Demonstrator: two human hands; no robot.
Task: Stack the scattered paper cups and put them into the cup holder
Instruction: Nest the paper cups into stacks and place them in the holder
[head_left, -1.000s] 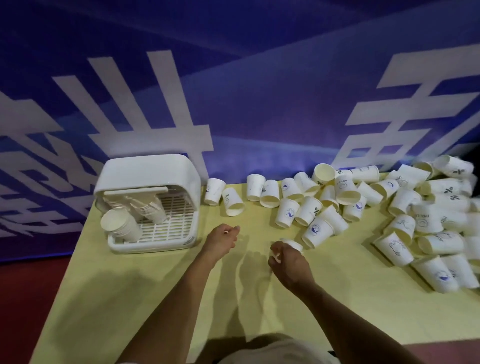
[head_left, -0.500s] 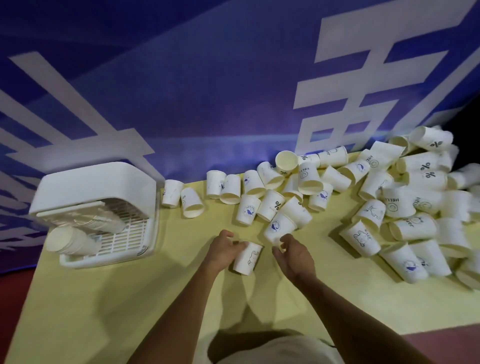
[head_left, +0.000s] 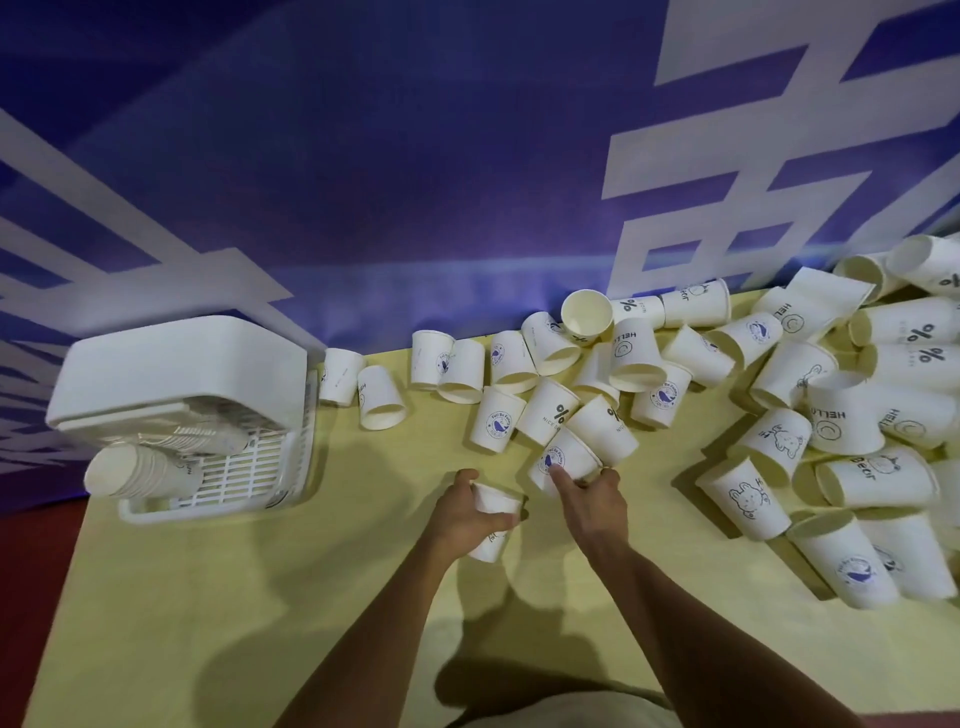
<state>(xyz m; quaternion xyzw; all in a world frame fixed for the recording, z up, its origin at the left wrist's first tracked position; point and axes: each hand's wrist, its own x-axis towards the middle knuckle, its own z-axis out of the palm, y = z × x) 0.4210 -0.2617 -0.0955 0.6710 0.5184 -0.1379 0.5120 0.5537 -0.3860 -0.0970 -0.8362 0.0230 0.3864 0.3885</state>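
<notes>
My left hand (head_left: 470, 512) grips a white paper cup (head_left: 494, 506) just above the yellow table (head_left: 260, 597), fingers curled round its side. My right hand (head_left: 589, 493) pinches a second cup with a blue round logo (head_left: 563, 460) at the near edge of the pile. Several more printed cups (head_left: 779, 395) lie scattered on their sides along the back and right of the table. The white cup holder (head_left: 176, 374) stands at the back left, with stacked cups (head_left: 137, 470) lying on its slotted tray.
A blue banner with large white characters (head_left: 467, 182) hangs right behind the table. The table's left edge drops to a red floor (head_left: 31, 597). Bare yellow tabletop lies between the holder and my arms.
The view has swung right. My left hand has taken full hold of its cup. My right hand has reached forward and closed on a logo cup at the pile's edge.
</notes>
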